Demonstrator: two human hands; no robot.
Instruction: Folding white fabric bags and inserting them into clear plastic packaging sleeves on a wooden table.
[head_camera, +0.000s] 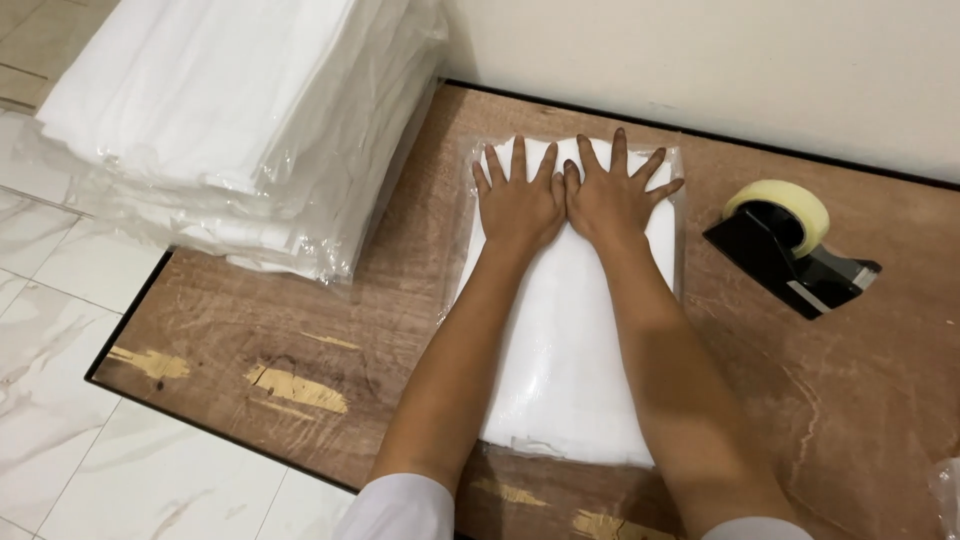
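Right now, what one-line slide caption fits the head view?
Both hands, left and right, press flat on a bagged white cloth on a wooden board, tape dispenser alongside.

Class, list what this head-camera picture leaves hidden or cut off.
- White folded cloth in its clear plastic bag: top part covered by the left hand and right hand.
- Stack of clear-bagged white cloths: cut by the top edge.
- Black tape dispenser: its base underside hidden.
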